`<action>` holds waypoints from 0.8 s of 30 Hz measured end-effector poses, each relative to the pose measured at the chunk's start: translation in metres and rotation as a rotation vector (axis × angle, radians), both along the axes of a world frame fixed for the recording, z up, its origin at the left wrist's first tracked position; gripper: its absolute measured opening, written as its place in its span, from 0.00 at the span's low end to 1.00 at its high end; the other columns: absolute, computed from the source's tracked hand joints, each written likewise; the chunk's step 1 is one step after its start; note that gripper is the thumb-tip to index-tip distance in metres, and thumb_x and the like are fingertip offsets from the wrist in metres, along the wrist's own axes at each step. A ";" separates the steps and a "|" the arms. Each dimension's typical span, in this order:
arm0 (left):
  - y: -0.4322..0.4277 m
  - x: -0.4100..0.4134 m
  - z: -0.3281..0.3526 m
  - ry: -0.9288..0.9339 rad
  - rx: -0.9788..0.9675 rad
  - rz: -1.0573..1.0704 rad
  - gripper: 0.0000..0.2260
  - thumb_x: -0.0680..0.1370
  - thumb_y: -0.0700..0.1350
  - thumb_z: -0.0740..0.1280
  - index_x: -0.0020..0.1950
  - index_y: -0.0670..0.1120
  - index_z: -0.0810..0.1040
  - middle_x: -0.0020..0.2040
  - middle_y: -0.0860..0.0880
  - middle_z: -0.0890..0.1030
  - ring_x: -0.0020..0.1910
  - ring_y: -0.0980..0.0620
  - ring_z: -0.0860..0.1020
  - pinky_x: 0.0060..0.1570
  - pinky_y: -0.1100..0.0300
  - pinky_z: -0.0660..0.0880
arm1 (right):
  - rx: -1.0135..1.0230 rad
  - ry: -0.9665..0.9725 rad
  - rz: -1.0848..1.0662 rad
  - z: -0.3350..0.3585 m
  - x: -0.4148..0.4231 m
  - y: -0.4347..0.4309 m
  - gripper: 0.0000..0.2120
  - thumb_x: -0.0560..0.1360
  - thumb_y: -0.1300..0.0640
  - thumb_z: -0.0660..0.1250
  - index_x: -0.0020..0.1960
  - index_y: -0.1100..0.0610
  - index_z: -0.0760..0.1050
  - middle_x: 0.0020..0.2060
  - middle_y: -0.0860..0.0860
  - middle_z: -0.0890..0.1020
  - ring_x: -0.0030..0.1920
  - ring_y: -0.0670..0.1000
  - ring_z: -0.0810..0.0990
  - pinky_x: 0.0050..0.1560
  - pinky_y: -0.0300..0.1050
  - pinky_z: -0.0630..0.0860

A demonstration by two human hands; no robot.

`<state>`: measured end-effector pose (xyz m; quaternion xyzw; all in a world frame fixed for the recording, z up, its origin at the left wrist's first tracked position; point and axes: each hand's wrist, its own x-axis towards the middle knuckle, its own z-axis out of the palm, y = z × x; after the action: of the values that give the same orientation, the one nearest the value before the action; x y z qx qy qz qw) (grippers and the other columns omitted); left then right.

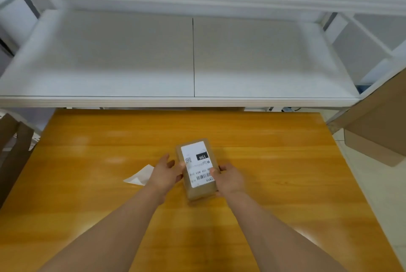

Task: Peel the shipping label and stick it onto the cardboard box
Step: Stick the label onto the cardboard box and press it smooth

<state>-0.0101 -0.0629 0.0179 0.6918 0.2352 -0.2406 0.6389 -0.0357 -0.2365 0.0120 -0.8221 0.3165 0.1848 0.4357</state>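
Gripping the cardboard box [198, 190] (label [197, 164] up), right hand [228, 180]; left hand [163, 173] open beside it.

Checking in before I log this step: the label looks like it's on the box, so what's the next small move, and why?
Probably smooth the shipping label flat with the left hand while the right hand steadies the cardboard box. The label already covers the box top, and its backing sheet lies discarded on the table.

Bare table [263, 161] — backing paper [140, 176] left
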 end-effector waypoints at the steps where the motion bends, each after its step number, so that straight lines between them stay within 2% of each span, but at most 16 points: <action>1: -0.005 0.000 0.001 0.004 0.004 -0.056 0.36 0.77 0.46 0.71 0.79 0.45 0.55 0.75 0.44 0.67 0.68 0.42 0.72 0.63 0.48 0.73 | 0.020 -0.014 -0.031 0.001 0.004 0.002 0.13 0.78 0.49 0.66 0.59 0.55 0.76 0.46 0.53 0.82 0.50 0.58 0.84 0.50 0.58 0.83; 4: -0.017 0.000 -0.003 -0.016 0.073 -0.162 0.28 0.73 0.47 0.74 0.71 0.47 0.69 0.68 0.48 0.77 0.61 0.46 0.77 0.60 0.47 0.75 | 0.045 -0.013 -0.029 0.004 0.017 0.006 0.15 0.77 0.49 0.68 0.59 0.56 0.74 0.47 0.53 0.82 0.51 0.58 0.84 0.51 0.58 0.83; 5: -0.019 0.001 -0.006 -0.018 0.090 -0.154 0.28 0.72 0.48 0.75 0.70 0.48 0.71 0.66 0.49 0.79 0.59 0.46 0.78 0.60 0.45 0.76 | 0.047 -0.002 -0.019 0.006 0.020 0.006 0.16 0.76 0.48 0.68 0.59 0.56 0.73 0.46 0.52 0.81 0.51 0.58 0.83 0.52 0.57 0.82; 9: -0.021 0.005 -0.015 -0.020 0.165 -0.115 0.30 0.73 0.46 0.75 0.72 0.51 0.69 0.62 0.47 0.81 0.58 0.43 0.79 0.57 0.43 0.78 | 0.050 0.037 -0.003 0.002 0.024 0.006 0.21 0.74 0.46 0.71 0.60 0.57 0.72 0.51 0.53 0.83 0.51 0.57 0.83 0.50 0.53 0.82; 12: -0.022 0.008 -0.017 -0.045 0.169 -0.131 0.24 0.74 0.43 0.72 0.70 0.52 0.73 0.60 0.48 0.83 0.55 0.45 0.81 0.57 0.44 0.78 | 0.016 0.025 0.026 -0.003 0.026 0.007 0.21 0.74 0.49 0.72 0.61 0.58 0.73 0.57 0.54 0.84 0.54 0.57 0.83 0.45 0.44 0.76; 14: -0.022 0.015 -0.016 -0.052 0.151 -0.137 0.21 0.77 0.41 0.70 0.69 0.52 0.74 0.60 0.48 0.83 0.54 0.47 0.81 0.56 0.48 0.78 | -0.015 0.022 0.046 -0.004 0.030 0.007 0.19 0.75 0.50 0.70 0.62 0.58 0.74 0.58 0.54 0.84 0.56 0.57 0.83 0.46 0.43 0.74; 18: -0.024 0.029 -0.013 -0.018 0.095 -0.164 0.22 0.80 0.36 0.64 0.72 0.51 0.70 0.62 0.47 0.81 0.56 0.47 0.78 0.52 0.54 0.73 | -0.027 0.040 0.036 -0.004 0.042 0.008 0.16 0.77 0.51 0.69 0.62 0.57 0.76 0.57 0.55 0.84 0.54 0.58 0.83 0.49 0.47 0.79; 20: -0.023 0.032 -0.012 -0.013 0.091 -0.178 0.23 0.80 0.35 0.63 0.73 0.52 0.69 0.63 0.47 0.80 0.57 0.47 0.76 0.52 0.54 0.71 | -0.017 0.056 0.032 -0.007 0.045 0.008 0.15 0.77 0.51 0.68 0.61 0.57 0.77 0.56 0.55 0.85 0.53 0.58 0.84 0.52 0.51 0.82; 24: -0.018 0.030 -0.007 -0.028 0.070 -0.249 0.26 0.81 0.34 0.61 0.76 0.53 0.62 0.66 0.48 0.78 0.61 0.50 0.73 0.56 0.56 0.69 | -0.027 0.066 0.046 -0.011 0.047 0.010 0.15 0.78 0.51 0.67 0.61 0.58 0.76 0.56 0.56 0.84 0.52 0.59 0.85 0.52 0.55 0.83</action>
<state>0.0195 -0.0812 0.0109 0.7409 0.1470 -0.3000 0.5827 0.0110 -0.2262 0.0012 -0.8283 0.3144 0.2176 0.4096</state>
